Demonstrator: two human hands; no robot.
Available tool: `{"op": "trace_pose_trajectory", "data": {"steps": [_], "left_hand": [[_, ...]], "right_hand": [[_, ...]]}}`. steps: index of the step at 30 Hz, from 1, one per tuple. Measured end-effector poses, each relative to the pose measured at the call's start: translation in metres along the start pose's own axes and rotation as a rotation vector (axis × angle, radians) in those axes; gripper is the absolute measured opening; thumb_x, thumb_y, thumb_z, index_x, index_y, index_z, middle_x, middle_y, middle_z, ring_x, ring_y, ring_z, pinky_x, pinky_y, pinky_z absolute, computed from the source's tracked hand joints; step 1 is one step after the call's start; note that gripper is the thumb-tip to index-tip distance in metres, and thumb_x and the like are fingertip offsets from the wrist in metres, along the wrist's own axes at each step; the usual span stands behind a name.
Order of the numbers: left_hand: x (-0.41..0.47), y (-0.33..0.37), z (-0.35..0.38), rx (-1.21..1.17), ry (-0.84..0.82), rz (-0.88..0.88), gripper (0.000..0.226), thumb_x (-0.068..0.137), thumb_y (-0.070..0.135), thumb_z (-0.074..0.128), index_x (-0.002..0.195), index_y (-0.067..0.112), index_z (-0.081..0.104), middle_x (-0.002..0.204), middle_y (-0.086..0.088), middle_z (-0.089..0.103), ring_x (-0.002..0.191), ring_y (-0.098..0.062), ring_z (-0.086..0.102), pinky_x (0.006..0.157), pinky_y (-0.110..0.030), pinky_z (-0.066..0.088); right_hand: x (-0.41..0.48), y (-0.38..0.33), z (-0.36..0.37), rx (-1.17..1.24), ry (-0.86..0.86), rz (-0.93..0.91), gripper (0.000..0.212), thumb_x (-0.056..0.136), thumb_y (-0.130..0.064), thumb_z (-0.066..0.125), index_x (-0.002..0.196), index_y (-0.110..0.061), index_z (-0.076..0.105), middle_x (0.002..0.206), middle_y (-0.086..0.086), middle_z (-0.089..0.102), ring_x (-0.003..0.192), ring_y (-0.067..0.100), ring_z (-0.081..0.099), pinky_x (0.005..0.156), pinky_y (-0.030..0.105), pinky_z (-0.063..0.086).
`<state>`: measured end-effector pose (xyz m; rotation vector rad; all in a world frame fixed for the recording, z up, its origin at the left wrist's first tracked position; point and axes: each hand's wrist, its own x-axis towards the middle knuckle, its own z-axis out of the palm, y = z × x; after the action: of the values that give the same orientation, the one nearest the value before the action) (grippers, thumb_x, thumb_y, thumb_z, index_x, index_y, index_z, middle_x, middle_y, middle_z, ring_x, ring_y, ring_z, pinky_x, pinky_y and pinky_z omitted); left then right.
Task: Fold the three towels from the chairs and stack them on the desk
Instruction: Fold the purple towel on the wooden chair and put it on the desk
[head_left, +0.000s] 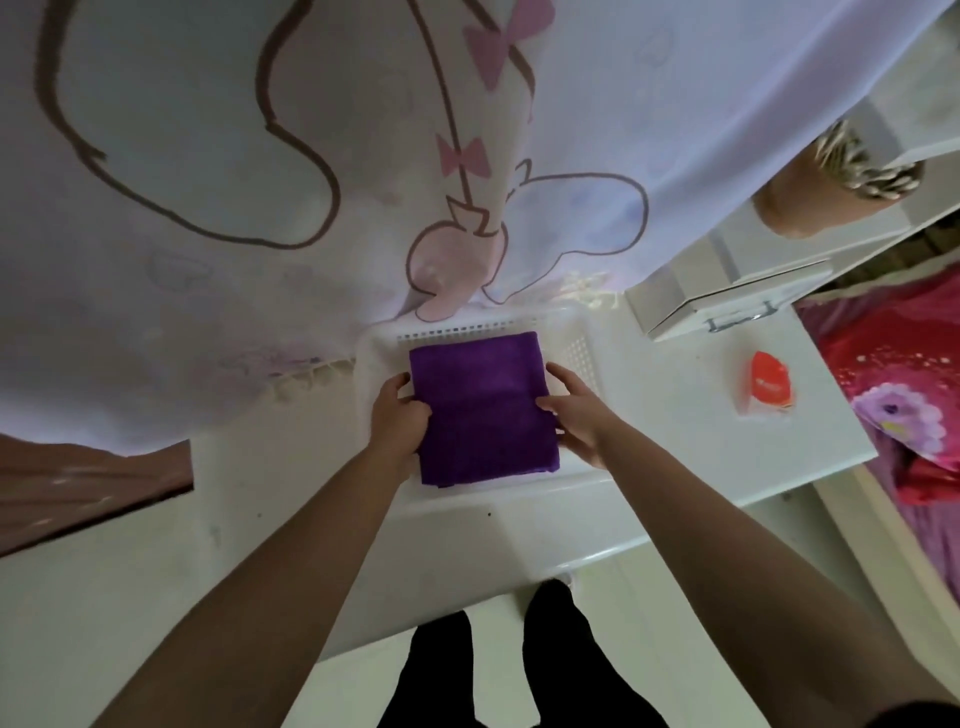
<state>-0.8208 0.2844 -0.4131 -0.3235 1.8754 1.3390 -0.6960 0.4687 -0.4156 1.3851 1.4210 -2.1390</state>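
Towel: you have the purple towel (483, 410) folded into a neat, thick rectangle with squared corners. Its pile is soft and short, and a faint crease runs across the middle.
Towel position: it sits straight between your two hands, over the white basket (582, 353). Its far edge is near the basket's back wall and its near edge overhangs the front rim. You cannot tell from here whether it already rests on the basket's bottom.
Left hand: your left hand (397, 415) grips the towel's left edge, with the fingers curled onto the top of the cloth.
Right hand: your right hand (579, 415) holds the right edge. The thumb lies on top of the cloth and the fingers reach along the side toward the far corner.
Basket: it is shallow, rectangular, moulded plastic with rounded corners and rows of small slots in its walls. It stands on the desk (675, 441).
Desk: the top is white, smooth and slightly glossy.
Behind the basket: a thin pale curtain (208, 156) hangs down to the desk, printed with brown outlines and pink bows.
To your right: a small orange packet (769, 384) lies on the desk, well apart from the basket. Beyond it stands a white drawer box (717, 301) with a metal handle.
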Motion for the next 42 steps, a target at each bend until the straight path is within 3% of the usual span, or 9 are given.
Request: {"op": "trace_pose_trajectory", "data": {"steps": [3,6,9,12,14,19,30,36,42], "left_hand": [[-0.006,0.010,-0.005,0.102,0.031,0.059,0.069,0.087,0.002,0.048,0.150,0.025,0.029,0.142,-0.008,0.049,0.124,-0.031,0.053,0.098,-0.050,0.050],[-0.022,0.013,-0.007,0.494,0.043,0.428,0.057,0.091,0.005,0.048,0.146,0.012,0.035,0.143,-0.002,0.043,0.129,-0.020,0.042,0.108,-0.036,0.037],[-0.021,-0.002,-0.003,0.938,-0.015,0.740,0.061,0.091,0.024,0.038,0.151,0.013,0.030,0.161,-0.011,0.020,0.149,-0.026,0.015,0.120,-0.042,0.020],[0.000,-0.023,0.004,1.287,-0.062,0.818,0.071,0.092,0.041,0.020,0.156,0.012,0.011,0.164,-0.014,-0.004,0.152,-0.028,-0.009,0.122,-0.049,0.010],[0.015,-0.034,0.006,1.329,-0.011,0.772,0.074,0.093,0.049,0.009,0.157,0.011,0.000,0.164,-0.012,-0.010,0.151,-0.026,-0.013,0.122,-0.051,0.007],[0.041,-0.058,0.013,1.345,0.091,0.707,0.071,0.098,0.049,0.015,0.156,0.009,0.005,0.164,-0.015,-0.001,0.152,-0.029,-0.001,0.119,-0.054,0.018],[0.008,-0.028,0.006,1.354,0.015,0.656,0.078,0.092,0.055,0.002,0.156,0.012,-0.001,0.163,-0.013,-0.015,0.151,-0.029,-0.011,0.121,-0.053,0.013],[-0.072,0.038,-0.021,1.396,0.054,0.901,0.072,0.095,0.054,0.000,0.157,0.017,0.005,0.164,-0.010,-0.013,0.151,-0.026,-0.012,0.122,-0.050,0.008],[-0.108,0.107,0.001,1.264,-0.168,1.007,0.070,0.097,0.062,0.010,0.156,0.025,0.015,0.166,0.000,0.004,0.152,-0.022,0.004,0.122,-0.047,0.012]], "right_hand": [[-0.018,-0.008,-0.001,-0.485,0.137,-0.192,0.066,0.097,-0.012,0.053,0.155,-0.028,0.025,0.143,0.013,0.049,0.119,0.030,0.059,0.092,0.044,0.054],[-0.030,-0.009,0.001,-1.025,0.259,-0.491,0.060,0.101,-0.022,0.044,0.156,-0.026,0.021,0.158,0.010,0.027,0.131,0.032,0.049,0.103,0.045,0.044],[-0.023,-0.002,0.006,-1.391,0.233,-0.720,0.061,0.105,-0.037,0.035,0.158,-0.022,0.011,0.166,0.012,0.004,0.150,0.034,0.019,0.118,0.048,0.030],[0.003,0.010,0.009,-1.658,0.120,-0.746,0.071,0.103,-0.058,0.018,0.158,-0.022,-0.007,0.164,0.009,-0.021,0.151,0.028,-0.019,0.124,0.049,0.004],[0.022,0.019,0.006,-1.759,0.097,-0.714,0.077,0.098,-0.068,0.008,0.156,-0.024,-0.015,0.162,0.009,-0.028,0.149,0.026,-0.026,0.123,0.051,0.001],[0.046,0.035,-0.001,-1.751,0.111,-0.669,0.084,0.092,-0.075,0.005,0.155,-0.025,-0.020,0.161,0.007,-0.030,0.149,0.023,-0.026,0.124,0.050,0.001],[0.015,0.018,-0.003,-1.693,0.082,-0.716,0.078,0.097,-0.069,0.009,0.156,-0.024,-0.015,0.163,0.006,-0.026,0.150,0.022,-0.023,0.125,0.047,0.004],[-0.068,-0.025,-0.018,-1.672,0.297,-0.843,0.076,0.098,-0.067,0.010,0.159,-0.022,-0.004,0.165,0.009,-0.016,0.152,0.028,-0.013,0.124,0.048,0.009],[-0.144,-0.048,-0.065,-1.512,0.698,-0.806,0.072,0.100,-0.064,0.020,0.159,-0.025,0.005,0.166,0.010,-0.010,0.153,0.029,-0.009,0.124,0.050,0.009]]}}
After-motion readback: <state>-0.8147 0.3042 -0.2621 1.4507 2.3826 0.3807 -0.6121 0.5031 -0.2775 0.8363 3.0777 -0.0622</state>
